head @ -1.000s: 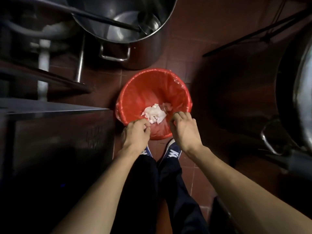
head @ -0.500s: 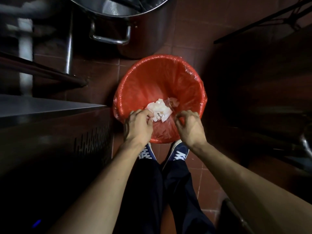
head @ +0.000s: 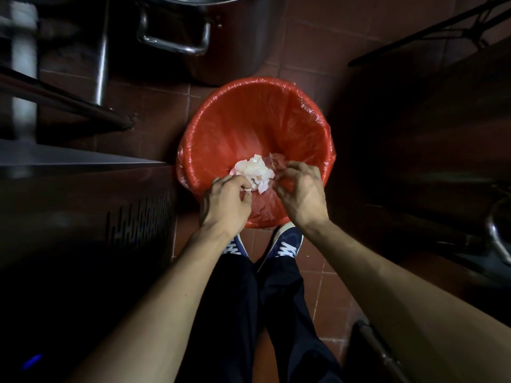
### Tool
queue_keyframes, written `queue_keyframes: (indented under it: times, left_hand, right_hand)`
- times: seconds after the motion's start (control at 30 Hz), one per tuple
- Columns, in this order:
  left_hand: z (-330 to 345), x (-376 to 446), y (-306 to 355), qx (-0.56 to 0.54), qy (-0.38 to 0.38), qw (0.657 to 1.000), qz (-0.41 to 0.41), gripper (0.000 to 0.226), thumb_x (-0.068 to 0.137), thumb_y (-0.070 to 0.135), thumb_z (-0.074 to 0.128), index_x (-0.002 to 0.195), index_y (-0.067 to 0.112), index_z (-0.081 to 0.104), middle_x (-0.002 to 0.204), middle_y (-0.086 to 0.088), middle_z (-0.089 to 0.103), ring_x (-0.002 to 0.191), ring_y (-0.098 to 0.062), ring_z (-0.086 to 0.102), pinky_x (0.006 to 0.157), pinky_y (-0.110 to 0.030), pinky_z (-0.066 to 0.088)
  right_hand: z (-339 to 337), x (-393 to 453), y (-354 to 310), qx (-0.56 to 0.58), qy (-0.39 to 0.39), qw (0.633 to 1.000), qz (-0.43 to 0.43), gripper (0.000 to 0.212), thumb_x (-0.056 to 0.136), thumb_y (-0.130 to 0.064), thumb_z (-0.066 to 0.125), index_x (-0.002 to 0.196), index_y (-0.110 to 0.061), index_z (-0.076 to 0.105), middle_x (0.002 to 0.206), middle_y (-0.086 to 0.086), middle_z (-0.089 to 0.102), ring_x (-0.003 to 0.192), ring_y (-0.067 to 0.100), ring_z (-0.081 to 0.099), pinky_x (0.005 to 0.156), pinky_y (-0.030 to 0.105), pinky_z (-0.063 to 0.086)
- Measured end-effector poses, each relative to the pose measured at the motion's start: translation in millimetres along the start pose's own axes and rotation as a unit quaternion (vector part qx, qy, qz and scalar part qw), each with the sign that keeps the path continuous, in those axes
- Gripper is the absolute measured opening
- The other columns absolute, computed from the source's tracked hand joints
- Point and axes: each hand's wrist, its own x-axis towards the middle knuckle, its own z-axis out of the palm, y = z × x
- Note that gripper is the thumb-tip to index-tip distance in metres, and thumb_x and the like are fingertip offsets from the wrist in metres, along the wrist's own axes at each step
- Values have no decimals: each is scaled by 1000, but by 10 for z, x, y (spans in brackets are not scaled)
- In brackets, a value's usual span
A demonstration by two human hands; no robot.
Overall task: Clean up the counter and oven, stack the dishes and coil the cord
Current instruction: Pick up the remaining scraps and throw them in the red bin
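Note:
A red bin [head: 257, 111] lined with a thin plastic bag stands on the tiled floor just in front of my shoes. A crumpled white paper wad [head: 255, 172] lies low inside it, with a scrap of clear plastic [head: 276, 161] at its right edge. My left hand [head: 225, 203] reaches over the near rim, its curled fingers gripping the wad's lower left edge. On the other side my right hand [head: 302, 192] also hangs inside the rim, and its curled fingertips pinch the clear scrap. The counter, oven, dishes and cord are out of view.
A large steel stockpot [head: 193, 37] with a handle stands on the floor behind the bin. A steel cabinet [head: 83, 205] with vent slots fills the left, beside a table leg [head: 101, 51]. Dark equipment and another pot handle [head: 497, 239] crowd the right.
Both hands have moved from the bin's near rim inward to the paper wad. My head has dropped closer, so the bin looks bigger and the stockpot has slid up the frame.

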Motion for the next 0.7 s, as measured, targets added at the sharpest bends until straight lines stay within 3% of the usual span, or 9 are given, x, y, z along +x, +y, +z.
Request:
queue_keyframes:
  times: [0.13, 0.33, 0.57, 0.7]
  left_hand:
    - [26, 2, -1, -2, 4, 1000, 4, 14, 90, 16, 63, 97, 26, 70, 108, 5, 67, 110, -21, 53, 94, -32, 44]
    - [97, 34, -33, -4, 1, 1000, 1, 16, 90, 18, 63, 100, 27, 70, 111, 2, 67, 112, -22, 54, 98, -32, 43]
    - [-116, -74, 90, 113, -10, 992, 49, 23, 95, 28, 55, 116, 30, 64, 123, 6, 63, 119, -23, 50, 106, -43, 38]
    - [-406, -232, 262, 159, -32, 986, 47, 33, 97, 33, 50, 128, 29, 57, 131, 3, 59, 124, -24, 48, 109, -43, 35]
  right_hand:
    - [34, -33, 18, 12, 4, 1000, -1, 8, 85, -27, 74, 89, -21, 72, 134, -3, 56, 125, 20, 40, 103, 38, 38]
    - [84, -60, 10, 22, -1, 1000, 2, 7, 84, -25, 70, 90, -20, 71, 132, -2, 57, 125, 21, 40, 102, 42, 39]
    - [-35, -102, -83, -38, -32, 998, -24, 34, 95, -30, 57, 127, -20, 61, 140, 3, 55, 125, 25, 47, 105, 48, 41]
    - [-348, -223, -285, -104, -45, 993, -45, 40, 96, -30, 55, 135, -20, 56, 143, 3, 53, 126, 28, 48, 104, 48, 40]
